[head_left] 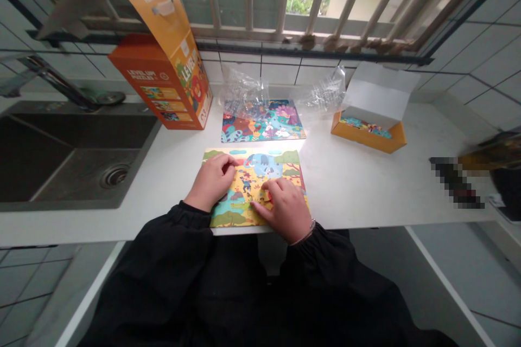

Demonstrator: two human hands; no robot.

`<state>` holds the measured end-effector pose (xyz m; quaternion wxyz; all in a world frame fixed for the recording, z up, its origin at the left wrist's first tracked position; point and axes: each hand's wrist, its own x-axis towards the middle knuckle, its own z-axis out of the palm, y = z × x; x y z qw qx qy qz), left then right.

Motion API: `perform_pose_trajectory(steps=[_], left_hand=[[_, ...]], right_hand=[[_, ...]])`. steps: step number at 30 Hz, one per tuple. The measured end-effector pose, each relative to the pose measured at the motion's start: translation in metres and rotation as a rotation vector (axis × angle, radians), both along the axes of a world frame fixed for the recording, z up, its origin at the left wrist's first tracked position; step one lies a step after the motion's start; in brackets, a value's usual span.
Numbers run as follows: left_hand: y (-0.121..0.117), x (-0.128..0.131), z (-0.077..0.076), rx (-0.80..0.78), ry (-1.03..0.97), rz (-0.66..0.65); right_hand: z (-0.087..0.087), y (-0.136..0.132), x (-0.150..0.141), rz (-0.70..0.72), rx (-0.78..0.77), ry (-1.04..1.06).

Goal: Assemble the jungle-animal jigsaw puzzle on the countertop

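Note:
A colourful jigsaw puzzle (260,165) with a blue elephant and a yellow ground lies flat at the counter's front edge, its pieces joined into a rectangle. My left hand (214,181) rests on its left side, fingers curled in towards the thumb; whatever may be between them is hidden. Over the lower right part of the picture is my right hand (287,206), its thumb and forefinger apart and their tips touching the surface. Just behind lies a second puzzle (260,129) with forest animals on a dark teal ground.
Crumpled clear plastic bags (323,92) lie behind the second puzzle. An orange puzzle box (163,87) stands with its flap up, beside the sink (77,173). To the right, a small open box (368,138) contains puzzle pieces. A barred window (280,0) is behind the counter.

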<state>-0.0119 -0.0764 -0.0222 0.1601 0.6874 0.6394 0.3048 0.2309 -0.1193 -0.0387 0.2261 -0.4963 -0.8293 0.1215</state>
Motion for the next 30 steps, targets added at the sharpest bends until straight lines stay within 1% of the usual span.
perform_pose_trajectory(steps=[5, 12, 16, 20, 25, 27, 30], left_hand=[[-0.0007, 0.0002, 0.0000, 0.000, -0.001, -0.001], [0.0005, -0.0003, -0.0011, 0.001, -0.007, -0.003], [0.0006, -0.0008, -0.0018, -0.006, -0.003, -0.004], [0.0002, -0.0010, -0.0009, -0.007, -0.010, -0.001], [-0.0010, 0.0016, -0.0011, 0.007, -0.006, -0.001], [-0.0020, 0.0022, -0.0005, 0.002, -0.025, 0.016], [-0.0028, -0.0025, 0.0052, 0.001, -0.129, 0.115]], right_hand=[[-0.0023, 0.0009, -0.0012, -0.038, -0.013, 0.009], [-0.0008, 0.0024, -0.0001, -0.027, -0.014, 0.048], [0.0004, 0.0020, 0.0004, 0.018, 0.037, 0.027], [0.0015, 0.0015, -0.0004, 0.081, 0.043, 0.002], [0.0007, 0.0014, -0.0005, 0.098, 0.059, -0.010], [0.0006, 0.0012, -0.0002, 0.098, 0.059, -0.011], [0.0014, 0.0008, 0.0005, 0.098, 0.055, -0.013]])
